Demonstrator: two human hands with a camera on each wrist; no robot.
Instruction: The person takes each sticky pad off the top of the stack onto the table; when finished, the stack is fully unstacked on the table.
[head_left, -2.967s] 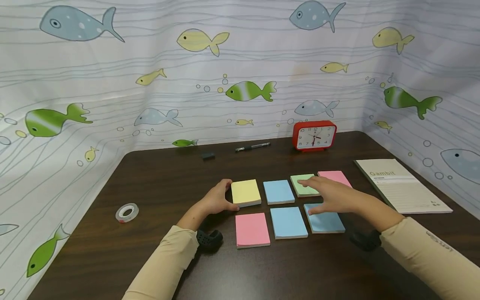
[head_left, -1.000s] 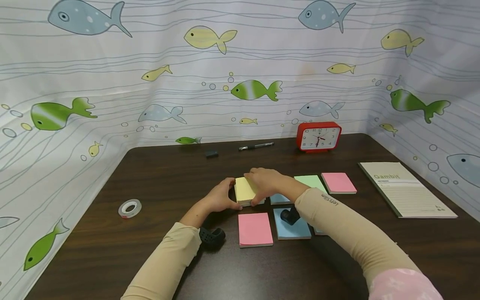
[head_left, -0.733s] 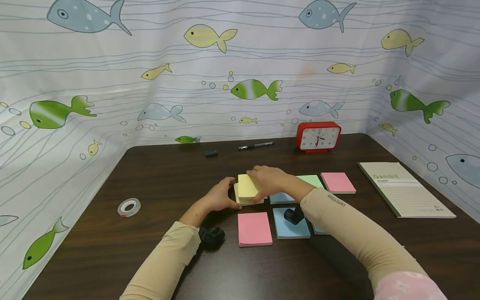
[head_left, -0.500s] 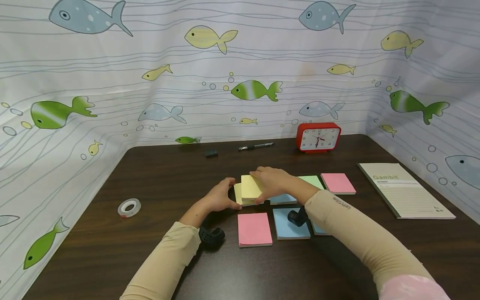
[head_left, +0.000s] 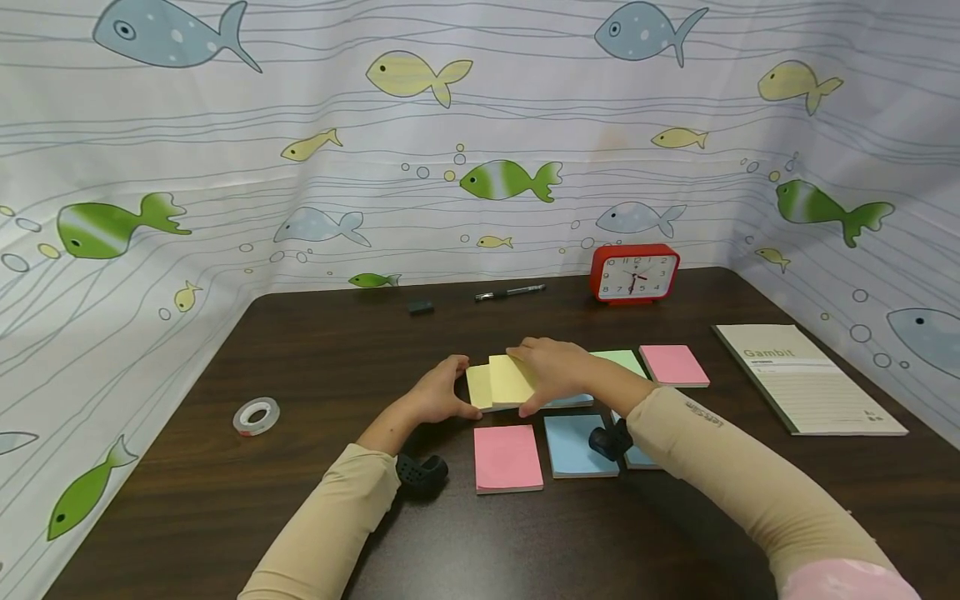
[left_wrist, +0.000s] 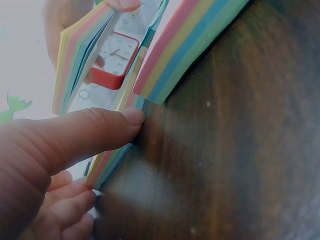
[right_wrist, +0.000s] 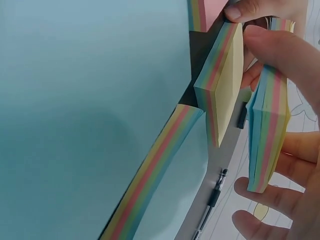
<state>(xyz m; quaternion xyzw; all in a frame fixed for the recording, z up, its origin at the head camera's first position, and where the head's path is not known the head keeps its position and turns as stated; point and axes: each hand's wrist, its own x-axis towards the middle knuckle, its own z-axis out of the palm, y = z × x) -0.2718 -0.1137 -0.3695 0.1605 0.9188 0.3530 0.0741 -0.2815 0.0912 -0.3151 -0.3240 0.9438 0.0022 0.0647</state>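
Observation:
My right hand (head_left: 557,371) grips a yellow-topped sticky note pad (head_left: 512,382), thumb on its near edge and fingers at its far edge. In the right wrist view this pad (right_wrist: 270,125) shows striped colored sides and is raised apart from the one below. My left hand (head_left: 431,400) pinches a second yellow-topped sticky note pad (head_left: 478,387) on the table, its thumb (left_wrist: 100,127) against the striped side. The upper pad overlaps the lower one's right part in the head view. A pink pad (head_left: 508,458) lies just in front.
Two blue pads (head_left: 577,454) (head_left: 637,457) lie in the front row, the right one partly hidden by the right arm. Behind are another blue pad (head_left: 573,402), a green pad (head_left: 624,360) and a pink pad (head_left: 673,365). Tape roll (head_left: 257,416), eraser-like block (head_left: 421,307), pen (head_left: 510,292), red clock (head_left: 634,273) and notebook (head_left: 810,379) surround them.
My right hand has come left from over the green and blue pads, taken the upper yellow pad off the lower one and moved it rightward. The left hand has stayed at the lower pad.

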